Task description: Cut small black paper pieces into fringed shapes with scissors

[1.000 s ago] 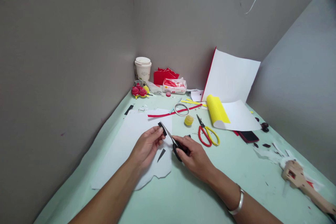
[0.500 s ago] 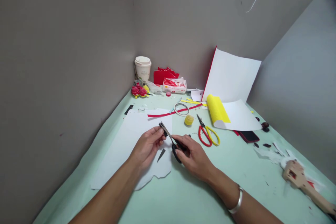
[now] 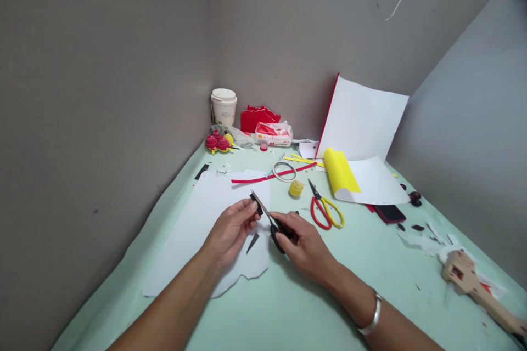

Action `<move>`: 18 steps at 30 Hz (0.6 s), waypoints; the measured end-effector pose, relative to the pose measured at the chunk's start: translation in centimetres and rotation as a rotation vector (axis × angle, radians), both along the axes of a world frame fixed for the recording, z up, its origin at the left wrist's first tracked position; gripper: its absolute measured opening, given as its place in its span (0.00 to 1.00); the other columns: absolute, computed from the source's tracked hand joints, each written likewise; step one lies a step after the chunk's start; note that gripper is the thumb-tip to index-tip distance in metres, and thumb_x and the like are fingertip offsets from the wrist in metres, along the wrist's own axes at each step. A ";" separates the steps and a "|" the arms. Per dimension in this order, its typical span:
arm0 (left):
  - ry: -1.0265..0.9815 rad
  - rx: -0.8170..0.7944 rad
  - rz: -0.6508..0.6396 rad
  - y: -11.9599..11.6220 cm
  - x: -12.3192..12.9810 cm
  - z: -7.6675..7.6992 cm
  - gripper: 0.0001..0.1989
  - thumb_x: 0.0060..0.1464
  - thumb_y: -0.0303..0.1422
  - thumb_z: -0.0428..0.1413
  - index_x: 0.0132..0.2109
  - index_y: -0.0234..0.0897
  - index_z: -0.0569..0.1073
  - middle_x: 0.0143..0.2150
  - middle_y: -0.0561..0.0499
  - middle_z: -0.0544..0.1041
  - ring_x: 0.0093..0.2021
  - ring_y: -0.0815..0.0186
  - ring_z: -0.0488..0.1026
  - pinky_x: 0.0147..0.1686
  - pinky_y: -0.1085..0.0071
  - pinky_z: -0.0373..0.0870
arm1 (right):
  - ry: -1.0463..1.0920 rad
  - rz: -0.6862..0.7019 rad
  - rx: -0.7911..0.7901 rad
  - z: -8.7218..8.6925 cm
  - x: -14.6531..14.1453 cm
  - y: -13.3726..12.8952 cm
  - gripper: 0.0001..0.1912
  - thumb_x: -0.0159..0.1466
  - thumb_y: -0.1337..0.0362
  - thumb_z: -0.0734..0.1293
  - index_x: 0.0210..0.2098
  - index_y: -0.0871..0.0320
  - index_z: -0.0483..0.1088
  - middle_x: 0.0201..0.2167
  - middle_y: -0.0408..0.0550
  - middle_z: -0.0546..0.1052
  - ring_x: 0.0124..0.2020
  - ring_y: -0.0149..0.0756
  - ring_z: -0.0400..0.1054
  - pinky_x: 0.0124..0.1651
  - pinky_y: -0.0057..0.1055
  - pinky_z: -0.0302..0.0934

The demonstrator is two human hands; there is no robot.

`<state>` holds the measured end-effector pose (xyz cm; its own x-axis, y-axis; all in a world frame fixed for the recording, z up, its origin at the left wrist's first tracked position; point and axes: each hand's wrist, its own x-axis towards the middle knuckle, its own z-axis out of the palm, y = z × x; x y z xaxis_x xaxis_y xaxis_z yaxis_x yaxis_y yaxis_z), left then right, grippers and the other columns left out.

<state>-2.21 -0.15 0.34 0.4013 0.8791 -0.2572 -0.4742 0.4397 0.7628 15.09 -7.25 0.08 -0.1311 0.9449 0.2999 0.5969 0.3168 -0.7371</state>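
Left hand (image 3: 231, 226) pinches a black strip (image 3: 259, 210) over the paper (image 3: 206, 203), near its right edge, and the right hand (image 3: 302, 241) holds black scissors (image 3: 268, 215) right at the strip.

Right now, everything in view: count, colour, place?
table: 1, green, below
flat sheet: 1, white, centre-left
upright sheet: 1, white, back-right
corrugated sheet: 1, yellow, right
phone: 1, black, right
glue gun: 1, tan, far-right
cup: 1, white, back-left
ornaments: several, red-yellow, back-left
packet: 1, red-white, back
card: layered, red, back
tape roll: 1, white, centre
coil: 1, yellow, centre
strip: 1, red, centre
ring-handled scissors: 1, red-yellow, centre-right
black-handled scissors: 1, black, centre
held piece: 1, black, centre
scraps: several, mixed, scattered
left hand: 1, bare, centre
right hand: 1, bare, centre
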 end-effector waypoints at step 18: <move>0.069 0.058 0.069 0.0 0.1 0.3 0.10 0.46 0.31 0.66 0.36 0.34 0.77 0.28 0.55 0.73 0.27 0.75 0.68 0.28 0.79 0.64 | 0.318 -0.052 -0.245 -1.0 0.5 0.7 0.25 0.63 0.65 0.63 0.60 0.53 0.66 0.42 0.49 0.73 0.36 0.34 0.67 0.38 0.31 0.65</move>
